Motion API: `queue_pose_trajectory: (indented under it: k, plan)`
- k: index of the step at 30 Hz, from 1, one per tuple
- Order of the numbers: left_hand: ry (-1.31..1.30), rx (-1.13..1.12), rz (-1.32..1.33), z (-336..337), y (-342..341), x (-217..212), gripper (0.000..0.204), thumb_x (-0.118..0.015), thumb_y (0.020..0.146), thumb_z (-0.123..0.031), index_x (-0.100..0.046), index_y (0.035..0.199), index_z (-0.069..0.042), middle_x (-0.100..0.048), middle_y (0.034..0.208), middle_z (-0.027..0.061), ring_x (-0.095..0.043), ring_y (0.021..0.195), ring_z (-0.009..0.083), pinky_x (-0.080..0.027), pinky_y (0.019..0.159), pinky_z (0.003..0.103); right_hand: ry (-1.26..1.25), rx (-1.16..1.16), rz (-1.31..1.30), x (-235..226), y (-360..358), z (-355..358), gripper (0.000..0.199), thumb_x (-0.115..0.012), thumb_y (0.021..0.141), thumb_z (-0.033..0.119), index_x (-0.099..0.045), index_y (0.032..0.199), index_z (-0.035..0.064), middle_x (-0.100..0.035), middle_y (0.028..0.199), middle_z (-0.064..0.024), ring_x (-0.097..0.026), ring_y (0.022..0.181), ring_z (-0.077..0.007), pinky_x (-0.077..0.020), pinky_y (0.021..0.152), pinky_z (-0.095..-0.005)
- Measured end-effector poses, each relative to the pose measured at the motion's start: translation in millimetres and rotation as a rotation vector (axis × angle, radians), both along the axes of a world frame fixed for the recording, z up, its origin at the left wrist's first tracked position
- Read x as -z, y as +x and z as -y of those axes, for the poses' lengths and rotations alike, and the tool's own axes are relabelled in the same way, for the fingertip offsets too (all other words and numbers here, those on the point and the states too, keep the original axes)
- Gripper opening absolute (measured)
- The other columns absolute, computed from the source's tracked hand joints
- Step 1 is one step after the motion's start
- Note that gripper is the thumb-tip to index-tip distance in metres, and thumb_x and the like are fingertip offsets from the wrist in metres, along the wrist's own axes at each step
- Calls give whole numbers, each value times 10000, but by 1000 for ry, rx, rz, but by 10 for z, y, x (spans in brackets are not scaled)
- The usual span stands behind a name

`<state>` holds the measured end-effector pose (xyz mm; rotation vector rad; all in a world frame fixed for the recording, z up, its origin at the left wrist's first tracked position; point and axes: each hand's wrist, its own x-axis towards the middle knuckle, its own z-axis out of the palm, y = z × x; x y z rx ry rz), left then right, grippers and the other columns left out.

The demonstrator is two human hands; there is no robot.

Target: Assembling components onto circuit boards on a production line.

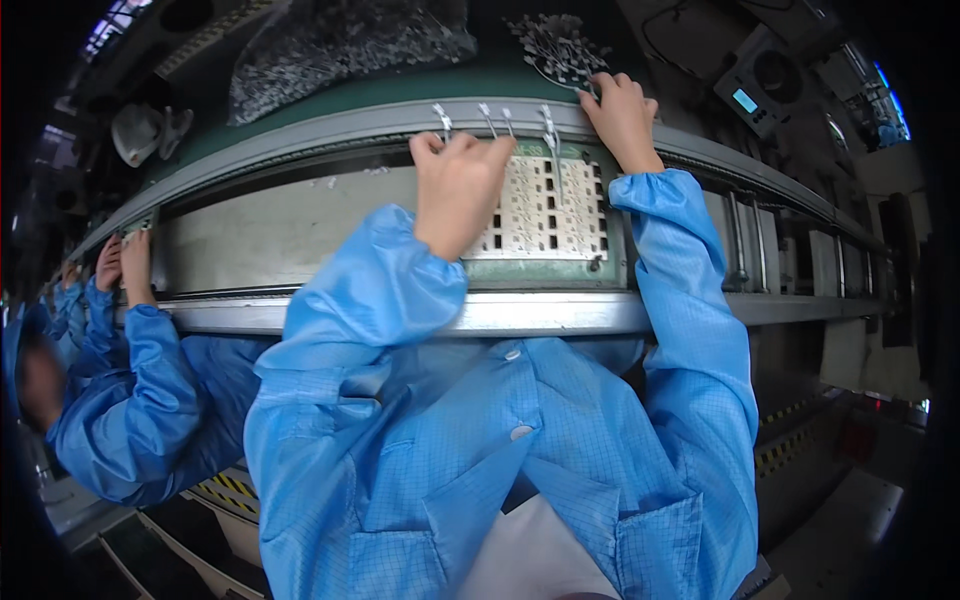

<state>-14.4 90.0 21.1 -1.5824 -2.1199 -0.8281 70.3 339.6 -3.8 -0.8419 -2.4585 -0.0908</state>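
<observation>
My left hand (460, 190) reaches over the left part of a pale circuit board panel (525, 215) with rows of dark slots. Its fingers are bent and drawn together at the rail's inner edge; whatever they grip is hidden. Just beyond them, small white connectors with short leads (487, 118) rest on the metal rail (370, 122). Another white connector lead (552, 145) hangs from the rail across the panel. At the edge of a pile of small connector parts (562, 52), my right hand (625, 120) has thumb and forefinger close together, their contents too small to make out.
A clear plastic bag of similar parts (345, 55) lies beyond the rail. The near rail (560, 313) runs in front of my body. To the left, a co-worker in a blue smock (130, 400) has hands at the line. A device with a lit screen (745, 100) stands at far right.
</observation>
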Motion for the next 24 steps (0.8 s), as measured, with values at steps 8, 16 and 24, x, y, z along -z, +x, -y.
queue_pose_trajectory:
  k: [8,16,24]
  plan:
    - [-108,-48,-7,-28,25,64,44,-712,753,-129,-735,791,-133,-668,871,-24,-554,930,226,-330,856,458,147,-5,-84,276,55,-313,106,-639,863,220,-636,923,133,-630,927,-51,-603,967,-276,-376,785,-478]
    - [-283,-74,8,-80,104,-18,41,-716,761,-139,-748,783,-126,-673,913,-22,-541,1005,242,-341,868,454,-451,-146,-600,-55,110,-333,98,-643,892,96,-633,942,13,-691,761,-152,-719,745,-227,-531,639,-316]
    - [-283,-48,-195,-49,197,6,59,-701,762,-118,-735,808,-109,-648,942,1,-531,1024,259,-354,862,464,-791,-493,-925,-218,93,-357,101,-682,910,88,-610,924,18,-660,761,-38,-612,678,-84,-477,620,-229]
